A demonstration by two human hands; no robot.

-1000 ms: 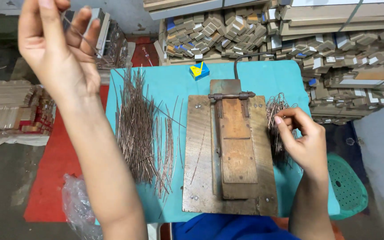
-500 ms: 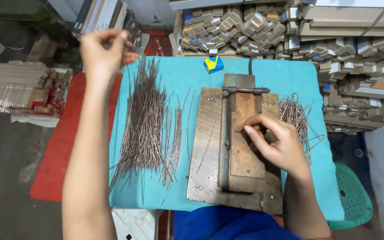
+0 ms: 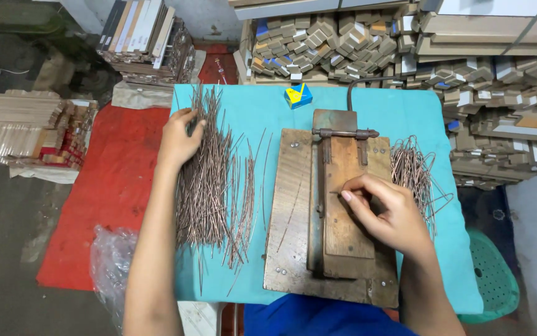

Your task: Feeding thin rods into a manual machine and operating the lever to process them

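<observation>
A thick pile of straight thin metal wires (image 3: 209,180) lies on the left half of the teal table (image 3: 262,112). My left hand (image 3: 178,138) rests on the pile's upper left part, fingers spread over the wires. A wooden jig (image 3: 293,211) with a hinged wooden block (image 3: 346,230) and a metal bar (image 3: 345,133) stands mid-table. My right hand (image 3: 385,214) lies on the block, with its fingertips pinching a thin wire (image 3: 334,192) against the wood. To the right of the jig is a heap of bent wires (image 3: 413,169).
A small blue and yellow box (image 3: 298,95) sits at the table's far edge. Stacks of cardboard pieces (image 3: 343,43) stand behind and to the right. A red mat (image 3: 113,186), wooden strip bundles (image 3: 29,124), a plastic bag (image 3: 110,261) and a green stool (image 3: 489,280) surround the table.
My left hand came down from the air at the far left onto the straight-wire pile. My right hand moved from the bent-wire heap onto the jig's block.
</observation>
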